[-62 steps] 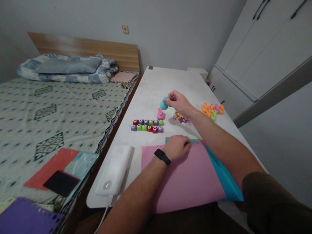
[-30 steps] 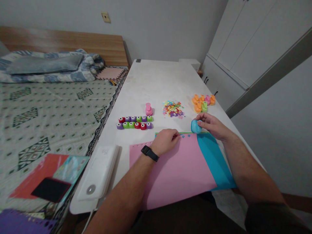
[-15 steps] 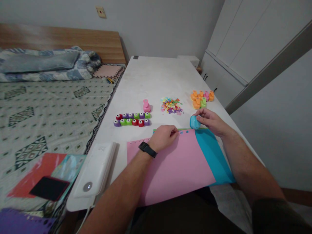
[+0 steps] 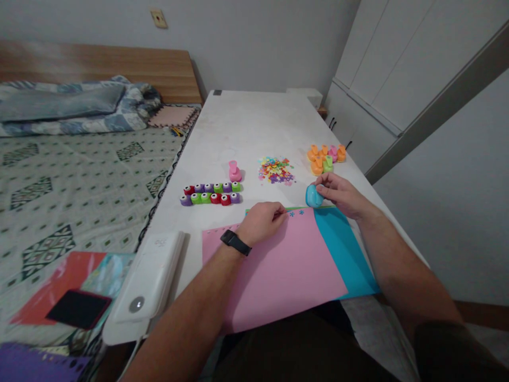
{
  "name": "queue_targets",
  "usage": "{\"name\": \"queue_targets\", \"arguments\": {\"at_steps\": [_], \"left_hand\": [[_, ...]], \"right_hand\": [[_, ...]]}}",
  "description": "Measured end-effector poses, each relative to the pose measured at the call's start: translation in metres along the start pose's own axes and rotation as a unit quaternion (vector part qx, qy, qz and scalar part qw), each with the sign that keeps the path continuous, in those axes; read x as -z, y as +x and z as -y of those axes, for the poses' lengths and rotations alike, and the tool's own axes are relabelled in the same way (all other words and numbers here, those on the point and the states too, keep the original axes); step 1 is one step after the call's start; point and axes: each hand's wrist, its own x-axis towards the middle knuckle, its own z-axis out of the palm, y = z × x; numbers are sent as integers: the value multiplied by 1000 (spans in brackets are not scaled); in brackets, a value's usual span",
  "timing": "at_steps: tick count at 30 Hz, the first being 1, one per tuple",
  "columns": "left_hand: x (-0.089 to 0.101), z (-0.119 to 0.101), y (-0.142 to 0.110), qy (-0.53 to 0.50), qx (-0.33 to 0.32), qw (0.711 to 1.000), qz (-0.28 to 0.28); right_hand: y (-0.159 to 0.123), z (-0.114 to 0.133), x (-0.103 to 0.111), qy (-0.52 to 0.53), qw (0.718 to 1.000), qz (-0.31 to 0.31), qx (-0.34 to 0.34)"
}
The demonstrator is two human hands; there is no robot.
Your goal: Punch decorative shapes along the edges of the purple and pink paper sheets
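A patterned bed (image 4: 79, 180) with a wooden headboard (image 4: 99, 69) stands left of the white table (image 4: 246, 127).

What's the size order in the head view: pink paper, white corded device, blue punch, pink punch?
1. Pink paper
2. White corded device
3. Blue punch and pink punch look alike; nearness to the camera leaves them unranked.
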Motion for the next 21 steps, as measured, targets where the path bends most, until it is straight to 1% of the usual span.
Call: {"name": "queue_targets", "arguments": {"at_steps": [6,14,21], "left_hand": [[0,-1,0,-3,-3,1000,-2],[-2,0,0,-7,-1,1000,-8],[-2,-1,0,-4,3,1000,-6]], "right_hand": [[1,1,-4,-27,1000,13,-1],[1,-7,-10,-45,996,71,-21],[-2,-6,-13,-73,994,81,-8]]}}
